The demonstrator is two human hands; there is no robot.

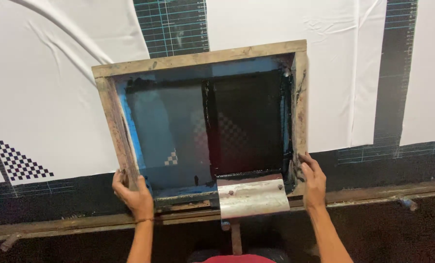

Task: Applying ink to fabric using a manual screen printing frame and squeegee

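Note:
A wooden screen-printing frame (198,58) with a dark mesh and blue-taped edges lies tilted over white fabric (47,97). Black ink covers the right half of the mesh. A squeegee with a metal-sheathed handle (252,196) leans at the frame's near edge. My left hand (132,192) grips the frame's near-left corner. My right hand (314,181) holds the near-right corner, fingers on the wooden side rail.
A black checkered print (20,163) shows on the fabric at the left. Dark ruled strips (174,24) run across the table at the top and right. A worn wooden rail (56,225) borders the table's near edge.

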